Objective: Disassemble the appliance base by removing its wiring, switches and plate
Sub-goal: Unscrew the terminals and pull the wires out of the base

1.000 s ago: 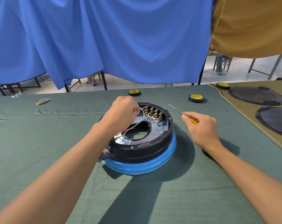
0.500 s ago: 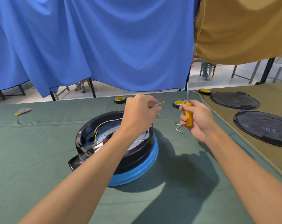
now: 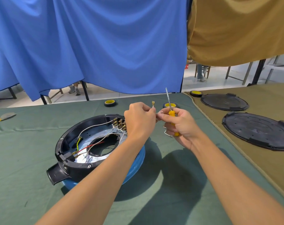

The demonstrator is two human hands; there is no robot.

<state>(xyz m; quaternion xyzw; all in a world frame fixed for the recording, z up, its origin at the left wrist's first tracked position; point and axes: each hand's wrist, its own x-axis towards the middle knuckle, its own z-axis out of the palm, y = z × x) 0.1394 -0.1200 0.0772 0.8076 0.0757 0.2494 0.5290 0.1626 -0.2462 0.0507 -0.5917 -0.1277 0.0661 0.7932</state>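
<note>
Wire, short and white, pinched at both ends up in the air, just past the far right rim of the appliance base. Lying about level, left to right, brass tip turned to point up. Left hand curled tight on one end. Right hand pinching the other end with thumb and first finger, other fingers wrapped round the yellow screwdriver, metal rod standing up, leaning a little left.

Base flat on the green desk, open side up, black stub toward the near left. Shiny plate inside, under the inner wires. Row of brass switches half hidden behind the left hand. Bent wire on the desk, partly behind the right hand.

Half a second ago: hands apart, only the left one on the wire, brass tip pointing right. Now both hands on it.
</note>
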